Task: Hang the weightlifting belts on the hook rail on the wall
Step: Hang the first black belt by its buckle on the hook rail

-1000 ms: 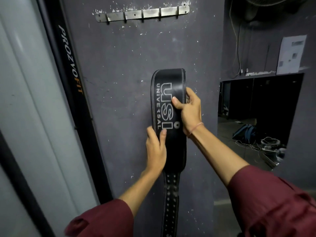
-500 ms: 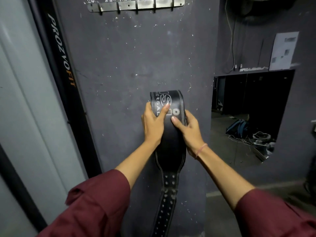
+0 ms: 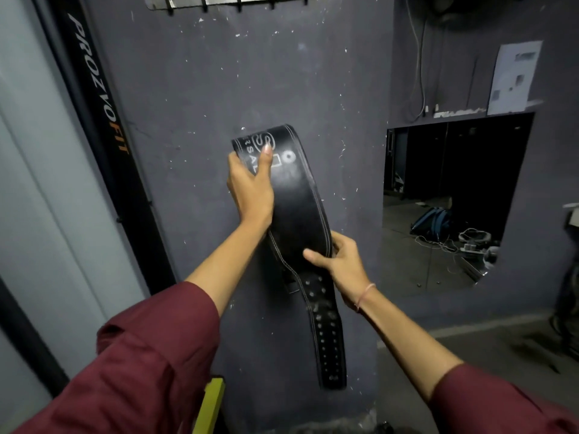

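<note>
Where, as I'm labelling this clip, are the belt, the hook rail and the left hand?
belt (image 3: pixel 300 198), head view, wide leather panel.
hook rail (image 3: pixel 219 0), head view, metal plate between hooks.
left hand (image 3: pixel 250 189), head view, back of hand.

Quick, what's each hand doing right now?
Left hand: gripping the wide black leather weightlifting belt near its top.
Right hand: gripping that belt lower down.

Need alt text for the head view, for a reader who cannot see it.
A person's left hand and right hand grip a black weightlifting belt, tilted, in front of a dark grey wall, its perforated strap end hanging down. The hook rail sits above at the frame's top edge, no belt on its visible part.
</note>
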`<action>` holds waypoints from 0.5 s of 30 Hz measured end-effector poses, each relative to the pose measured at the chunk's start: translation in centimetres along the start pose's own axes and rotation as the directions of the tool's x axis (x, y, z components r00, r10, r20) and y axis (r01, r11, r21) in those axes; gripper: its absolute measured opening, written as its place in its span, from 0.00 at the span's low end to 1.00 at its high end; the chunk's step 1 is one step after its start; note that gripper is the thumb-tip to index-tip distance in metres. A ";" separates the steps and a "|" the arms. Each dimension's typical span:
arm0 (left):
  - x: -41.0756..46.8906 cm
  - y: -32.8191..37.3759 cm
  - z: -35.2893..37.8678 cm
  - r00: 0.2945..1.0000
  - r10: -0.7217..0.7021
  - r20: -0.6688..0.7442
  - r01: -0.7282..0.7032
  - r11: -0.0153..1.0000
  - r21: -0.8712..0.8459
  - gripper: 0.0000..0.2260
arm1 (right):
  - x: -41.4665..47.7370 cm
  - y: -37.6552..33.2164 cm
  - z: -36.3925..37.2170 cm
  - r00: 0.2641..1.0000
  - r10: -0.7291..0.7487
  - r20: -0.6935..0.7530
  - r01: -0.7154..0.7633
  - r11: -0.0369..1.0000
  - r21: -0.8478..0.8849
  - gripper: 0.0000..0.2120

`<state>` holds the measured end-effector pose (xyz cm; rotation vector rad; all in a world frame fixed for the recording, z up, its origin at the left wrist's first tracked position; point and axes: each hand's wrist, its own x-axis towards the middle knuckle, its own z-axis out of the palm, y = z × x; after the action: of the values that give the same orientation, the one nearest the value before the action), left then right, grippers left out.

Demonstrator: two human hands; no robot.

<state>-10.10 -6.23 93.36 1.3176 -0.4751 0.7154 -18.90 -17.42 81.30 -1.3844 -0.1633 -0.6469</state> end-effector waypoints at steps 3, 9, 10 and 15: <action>1.6 1.1 0.1 1.000 -0.005 -0.001 0.005 1.000 0.003 0.11 | -1.1 1.0 0.2 0.999 0.024 -0.033 -0.024 1.000 -0.004 0.10; 1.2 1.4 1.2 0.991 0.054 0.124 -0.060 0.997 0.041 0.13 | -2.3 2.3 0.1 0.994 0.097 -0.050 -0.100 0.994 -0.043 0.06; 1.3 1.5 1.5 0.991 0.052 0.127 -0.059 0.997 0.054 0.13 | -1.3 1.0 0.5 0.997 0.046 -0.066 -0.048 0.998 -0.028 0.09; 1.3 1.0 1.9 0.988 0.058 0.140 -0.082 0.982 0.171 0.14 | 4.6 -6.0 1.9 0.990 -0.128 -0.062 0.127 0.992 -0.005 0.16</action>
<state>-9.72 -7.72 95.35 1.5286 -0.5796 0.7426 -17.70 -17.43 89.03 -1.3604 -0.2031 -0.7957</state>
